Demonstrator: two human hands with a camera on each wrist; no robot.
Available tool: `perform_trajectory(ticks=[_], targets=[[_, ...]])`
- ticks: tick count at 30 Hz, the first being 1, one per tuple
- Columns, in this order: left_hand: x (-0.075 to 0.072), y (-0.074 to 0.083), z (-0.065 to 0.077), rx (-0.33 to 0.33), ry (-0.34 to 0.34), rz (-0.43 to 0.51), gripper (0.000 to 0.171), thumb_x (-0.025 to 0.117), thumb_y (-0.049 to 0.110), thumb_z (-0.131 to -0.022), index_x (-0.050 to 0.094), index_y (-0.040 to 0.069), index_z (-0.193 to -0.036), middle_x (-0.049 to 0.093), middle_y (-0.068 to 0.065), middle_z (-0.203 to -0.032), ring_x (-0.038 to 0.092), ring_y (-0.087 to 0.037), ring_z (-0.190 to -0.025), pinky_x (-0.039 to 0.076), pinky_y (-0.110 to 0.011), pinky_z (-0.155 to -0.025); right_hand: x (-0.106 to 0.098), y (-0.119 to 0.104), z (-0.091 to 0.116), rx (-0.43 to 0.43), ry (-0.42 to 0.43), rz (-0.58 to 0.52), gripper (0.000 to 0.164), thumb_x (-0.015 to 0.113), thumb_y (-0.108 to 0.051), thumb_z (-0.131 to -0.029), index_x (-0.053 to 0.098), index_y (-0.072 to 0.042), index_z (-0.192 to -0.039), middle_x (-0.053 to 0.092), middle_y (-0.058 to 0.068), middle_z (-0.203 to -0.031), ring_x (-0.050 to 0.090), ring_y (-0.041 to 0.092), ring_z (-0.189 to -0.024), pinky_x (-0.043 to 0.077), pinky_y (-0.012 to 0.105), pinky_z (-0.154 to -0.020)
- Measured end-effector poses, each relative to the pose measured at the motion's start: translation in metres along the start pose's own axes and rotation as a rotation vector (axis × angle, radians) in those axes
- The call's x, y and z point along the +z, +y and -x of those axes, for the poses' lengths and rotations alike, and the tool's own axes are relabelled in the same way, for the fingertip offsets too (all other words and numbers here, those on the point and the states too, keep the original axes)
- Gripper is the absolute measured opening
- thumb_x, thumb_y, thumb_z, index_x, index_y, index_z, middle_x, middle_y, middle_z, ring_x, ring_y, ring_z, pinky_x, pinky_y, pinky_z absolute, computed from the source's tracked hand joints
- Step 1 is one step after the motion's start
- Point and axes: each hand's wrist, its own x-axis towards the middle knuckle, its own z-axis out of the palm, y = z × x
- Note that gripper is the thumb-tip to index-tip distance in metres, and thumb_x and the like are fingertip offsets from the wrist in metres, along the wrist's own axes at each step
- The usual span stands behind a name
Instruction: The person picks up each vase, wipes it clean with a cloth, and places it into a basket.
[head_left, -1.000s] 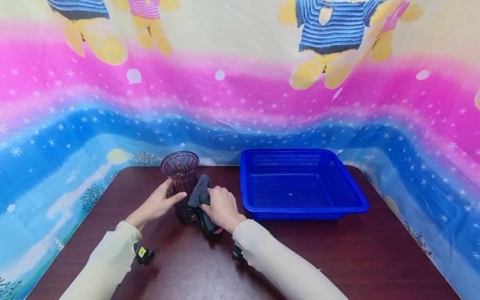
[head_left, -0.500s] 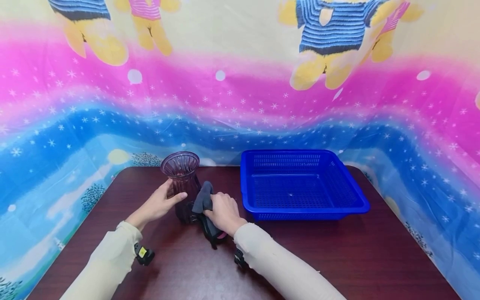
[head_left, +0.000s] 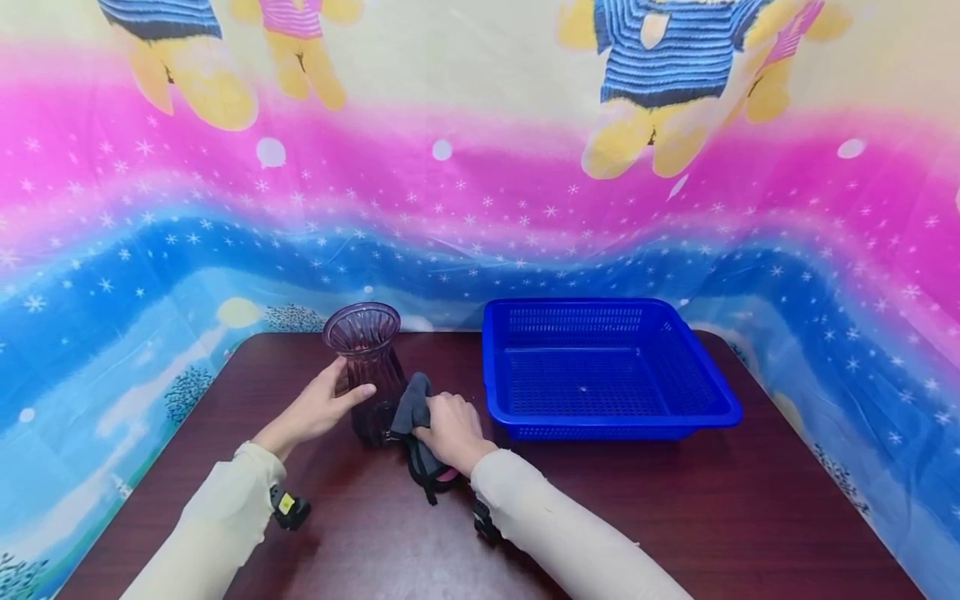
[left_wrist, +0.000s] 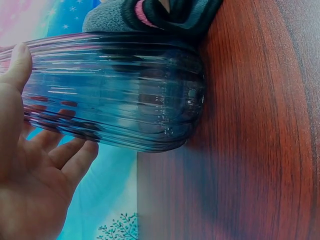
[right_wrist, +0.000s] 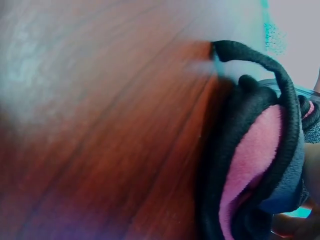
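Note:
A purple-tinted ribbed glass vase (head_left: 377, 375) with a flared rim stands upright on the table. My left hand (head_left: 318, 408) holds its left side, the thumb across the front and the fingers round behind; the left wrist view shows these fingertips (left_wrist: 89, 148) against the glass. On the vase's right, my right hand (head_left: 453, 429) grips a bunched cleaning cloth (head_left: 412, 406), grey on one face, close to the lower part of the glass. In the right wrist view the cloth (right_wrist: 257, 140) shows a pink face and black edging. Its folds hide part of the right fingers.
A blue perforated plastic basket (head_left: 611, 421) rests at the back right of the dark red wooden table (head_left: 600, 517). Behind the table hangs a printed curtain (head_left: 480, 192) with cartoon bears and snowflakes. Both sleeved wrists carry small black cameras.
My right hand has moved down and slightly right along the vase with the cloth, toward the base. The left hand and the vase stay in place.

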Motion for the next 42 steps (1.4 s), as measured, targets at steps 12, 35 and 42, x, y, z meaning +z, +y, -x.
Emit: perform_trajectory(ticks=[12,35,42], targets=[[0.001,0.0,-0.001,0.013,-0.005,0.003,0.078,0.057,0.033,-0.104,0.018,-0.005,-0.158,0.037,-0.035,-0.155,0.046,-0.051,-0.138,0.043,-0.062,-0.111,0.003,0.005,0.001,0.018,-0.016,0.007,0.024,0.081,-0.038,-0.083,0.073,-0.016,-0.084,0.073,0.006,-0.083,0.066,0.023,-0.074,0.047,0.034,-0.056],[0.002,-0.001,0.001,0.032,-0.01,0.002,0.076,0.056,0.031,-0.105,0.018,-0.007,-0.158,0.035,-0.035,-0.155,0.045,-0.051,-0.139,0.042,-0.062,-0.112,-0.016,-0.005,-0.002,-0.012,0.024,-0.081,0.022,0.079,-0.037,-0.086,0.071,-0.018,-0.08,0.066,0.0,-0.073,0.056,0.016,-0.064,0.04,0.028,-0.051],[0.001,-0.001,-0.001,0.056,-0.003,0.011,0.073,0.057,0.028,-0.104,0.02,-0.005,-0.157,0.039,-0.034,-0.154,0.046,-0.051,-0.138,0.042,-0.062,-0.112,-0.033,-0.015,-0.004,-0.015,0.058,-0.107,0.019,0.079,-0.036,-0.086,0.072,-0.019,-0.082,0.065,0.0,-0.072,0.055,0.015,-0.064,0.038,0.026,-0.051]])
